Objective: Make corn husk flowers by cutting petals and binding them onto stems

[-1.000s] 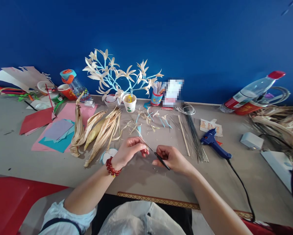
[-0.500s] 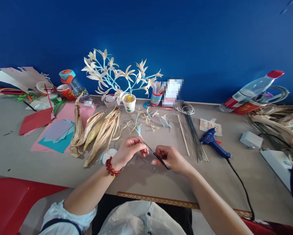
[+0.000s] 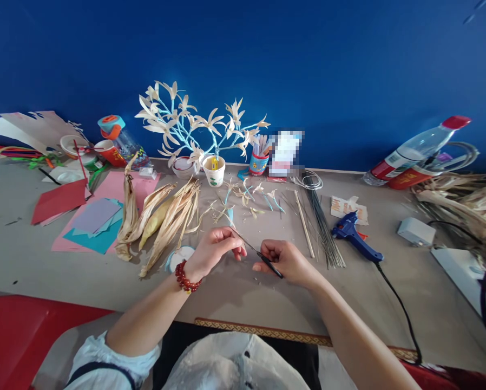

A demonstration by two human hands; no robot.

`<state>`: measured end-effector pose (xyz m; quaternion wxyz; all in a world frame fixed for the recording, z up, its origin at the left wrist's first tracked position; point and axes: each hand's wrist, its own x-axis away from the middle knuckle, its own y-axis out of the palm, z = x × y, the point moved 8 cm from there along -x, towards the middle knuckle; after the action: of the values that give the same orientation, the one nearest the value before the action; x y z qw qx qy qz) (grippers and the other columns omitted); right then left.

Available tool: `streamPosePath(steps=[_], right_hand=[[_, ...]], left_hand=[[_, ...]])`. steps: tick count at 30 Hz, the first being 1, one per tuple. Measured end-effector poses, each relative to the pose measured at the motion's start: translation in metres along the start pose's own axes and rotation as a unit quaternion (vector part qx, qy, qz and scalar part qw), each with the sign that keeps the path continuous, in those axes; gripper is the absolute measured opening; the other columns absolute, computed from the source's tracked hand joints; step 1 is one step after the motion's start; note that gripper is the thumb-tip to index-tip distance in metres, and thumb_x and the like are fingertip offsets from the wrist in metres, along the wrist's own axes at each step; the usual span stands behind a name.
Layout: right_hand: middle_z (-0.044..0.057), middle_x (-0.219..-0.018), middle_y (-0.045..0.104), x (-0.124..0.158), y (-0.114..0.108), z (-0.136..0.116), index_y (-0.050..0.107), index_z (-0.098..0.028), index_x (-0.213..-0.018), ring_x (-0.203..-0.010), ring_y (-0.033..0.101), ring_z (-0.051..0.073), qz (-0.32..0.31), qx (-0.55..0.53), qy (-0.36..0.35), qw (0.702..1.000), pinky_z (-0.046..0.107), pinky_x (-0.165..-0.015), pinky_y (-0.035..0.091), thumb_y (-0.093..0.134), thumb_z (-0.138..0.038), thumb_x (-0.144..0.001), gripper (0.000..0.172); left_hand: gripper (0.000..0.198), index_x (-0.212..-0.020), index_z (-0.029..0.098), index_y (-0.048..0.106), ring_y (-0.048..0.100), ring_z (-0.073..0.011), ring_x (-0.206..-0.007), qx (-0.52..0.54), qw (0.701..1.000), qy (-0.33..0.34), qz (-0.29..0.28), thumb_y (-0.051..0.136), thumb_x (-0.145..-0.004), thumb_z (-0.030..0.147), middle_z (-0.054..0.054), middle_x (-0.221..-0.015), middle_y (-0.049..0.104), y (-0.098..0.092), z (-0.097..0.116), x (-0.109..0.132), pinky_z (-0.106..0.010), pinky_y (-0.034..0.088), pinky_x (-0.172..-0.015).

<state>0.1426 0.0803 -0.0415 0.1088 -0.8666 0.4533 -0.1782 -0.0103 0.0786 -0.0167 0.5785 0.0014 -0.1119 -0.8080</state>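
Right hand [image 3: 286,262] grips a slim black-handled metal tool [image 3: 272,266] before the white leaf-printed paper cup [image 3: 214,175], left hand [image 3: 214,250] pinched closed by the tool's tip, seemingly to steady it, any held piece hidden.

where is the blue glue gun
In the head view, the blue glue gun lies on the table's right side, just right of the bundle of thin wires and in front of a printed scrap.
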Motion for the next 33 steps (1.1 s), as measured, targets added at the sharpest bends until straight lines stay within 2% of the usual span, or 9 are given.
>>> streamPosePath(steps=[7, 10, 14, 17, 20, 26, 29, 33], right_hand=[[-0.009, -0.050, 0.035, 0.001, 0.000, 0.000, 0.037, -0.021, -0.063, -0.049, 0.030, 0.007, 0.003, -0.044, 0.011, 0.999, 0.021, -0.045, 0.019, 0.078, -0.059, -0.068, 0.056], [-0.007, -0.058, 0.043, 0.001, -0.003, -0.004, 0.043, -0.020, -0.069, -0.053, 0.035, 0.008, 0.038, -0.076, -0.007, 0.996, 0.021, -0.048, 0.025, 0.081, -0.054, -0.066, 0.051], [0.002, -0.080, 0.063, 0.002, -0.006, -0.011, 0.051, -0.020, -0.084, -0.063, 0.051, 0.012, 0.095, -0.179, -0.044, 0.978, 0.024, -0.057, 0.040, 0.082, -0.046, -0.069, 0.043], [0.003, -0.087, 0.065, 0.005, -0.006, -0.016, 0.052, -0.021, -0.090, -0.066, 0.053, 0.013, 0.128, -0.196, -0.077, 0.969, 0.025, -0.059, 0.043, 0.082, -0.040, -0.070, 0.041], [0.002, -0.086, 0.064, 0.008, -0.001, -0.018, 0.051, -0.022, -0.090, -0.063, 0.050, 0.012, 0.136, -0.151, -0.091, 0.975, 0.024, -0.059, 0.042, 0.080, -0.034, -0.073, 0.035], [0.001, -0.082, 0.063, 0.009, 0.000, -0.015, 0.049, -0.022, -0.087, -0.063, 0.051, 0.013, 0.152, -0.119, -0.085, 0.978, 0.024, -0.058, 0.041, 0.074, -0.027, -0.074, 0.030], [0.001, -0.080, 0.063, 0.008, -0.005, -0.013, 0.048, -0.022, -0.085, -0.063, 0.053, 0.013, 0.167, -0.135, -0.077, 0.974, 0.025, -0.058, 0.041, 0.072, -0.024, -0.072, 0.027], [0.000, -0.076, 0.062, 0.006, -0.009, -0.011, 0.048, -0.022, -0.083, -0.062, 0.053, 0.014, 0.179, -0.179, -0.060, 0.966, 0.025, -0.057, 0.041, 0.076, -0.028, -0.069, 0.032]], left_hand=[[0.019, -0.065, 0.016, 0.065, 0.062, -0.0137, -0.064, -0.032, 0.999, 0.016, -0.004, 0.056, -0.082, 0.022, -0.002, -0.072, 0.067, 0.003, 0.009, 0.002, -0.026, 0.050, -0.065], [0.019, -0.067, 0.017, 0.064, 0.061, -0.0131, -0.063, -0.062, 0.998, 0.019, -0.013, 0.054, -0.082, 0.022, -0.001, -0.072, 0.065, 0.006, 0.012, 0.003, -0.025, 0.049, -0.066], [0.018, -0.068, 0.017, 0.062, 0.061, -0.0139, -0.066, -0.115, 0.991, 0.008, -0.069, 0.049, -0.081, 0.017, -0.001, -0.070, 0.065, 0.017, 0.004, 0.004, -0.025, 0.047, -0.066], [0.017, -0.066, 0.017, 0.060, 0.058, -0.0135, -0.063, -0.196, 0.977, -0.003, -0.082, 0.051, -0.080, 0.016, -0.001, -0.066, 0.064, 0.024, -0.006, 0.004, -0.024, 0.043, -0.062], [0.020, -0.063, 0.017, 0.059, 0.052, -0.0122, -0.060, -0.265, 0.961, 0.013, -0.081, 0.052, -0.082, 0.017, 0.000, -0.063, 0.061, 0.031, -0.008, 0.004, -0.023, 0.038, -0.058], [0.023, -0.060, 0.017, 0.052, 0.047, -0.0118, -0.060, -0.315, 0.944, 0.065, -0.071, 0.053, -0.083, 0.016, 0.002, -0.060, 0.053, 0.036, -0.003, 0.004, -0.024, 0.034, -0.057], [0.018, -0.065, 0.018, 0.058, 0.052, -0.0134, -0.065, -0.317, 0.944, 0.072, -0.050, 0.053, -0.082, 0.016, 0.000, -0.066, 0.058, 0.031, 0.000, 0.003, -0.024, 0.038, -0.061], [0.014, -0.071, 0.018, 0.060, 0.055, -0.0146, -0.068, -0.278, 0.957, 0.088, -0.007, 0.053, -0.083, 0.018, -0.001, -0.070, 0.061, 0.022, 0.006, 0.003, -0.024, 0.042, -0.064]])
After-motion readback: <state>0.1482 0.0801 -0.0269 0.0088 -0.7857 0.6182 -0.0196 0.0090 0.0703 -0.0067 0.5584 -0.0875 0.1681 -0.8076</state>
